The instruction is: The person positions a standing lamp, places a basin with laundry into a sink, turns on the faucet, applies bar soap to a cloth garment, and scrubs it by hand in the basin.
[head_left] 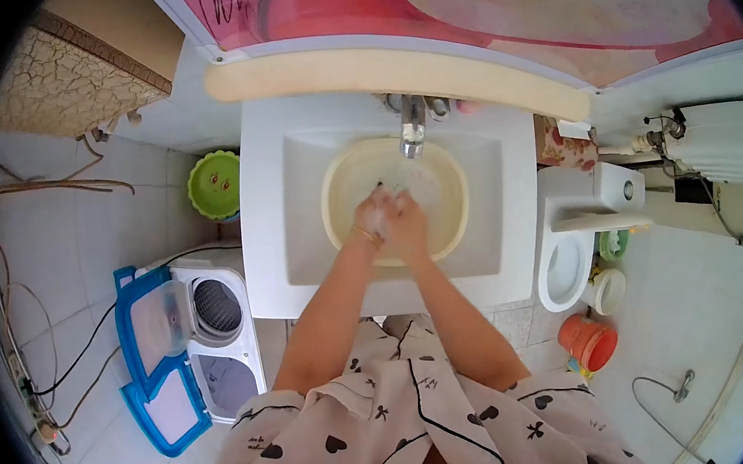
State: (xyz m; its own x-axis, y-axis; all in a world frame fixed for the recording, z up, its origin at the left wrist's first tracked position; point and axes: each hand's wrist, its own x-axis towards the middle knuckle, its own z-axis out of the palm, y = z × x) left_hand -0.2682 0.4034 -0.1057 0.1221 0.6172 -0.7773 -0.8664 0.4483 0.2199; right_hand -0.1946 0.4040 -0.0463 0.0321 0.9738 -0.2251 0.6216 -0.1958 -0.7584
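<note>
Standing at the white worktop (266,233), the person has the left hand (371,213) and the right hand (405,218) together within the cream basin (447,198), which sits in the sink (302,212) just under the tap (412,125). The grip of each hand is bunched and slightly blurred; I cannot tell whether it is closed on something small or only on the other hand, since the whitish patch about the fingers could be foam or a pale object. If it is foam, slipperiness is the likeliest trouble: anything held there could slide out and drop into the basin. The spout reaches over the far part of the basin, so a quick lift of the knuckles might knock against it. The forearms cross the near rim, and leaning hard on that side could tilt the basin or slop liquid into the sink. The bracelet (367,233) on the left wrist lies near that rim and might snag or get soaked. Vigorous movement could also throw drops past the worktop's edge, towards the washing machine (228,342), whose lids stand open. The sleeves (267,403) end well short of the basin, so wet cuffs seem a lesser worry.
</note>
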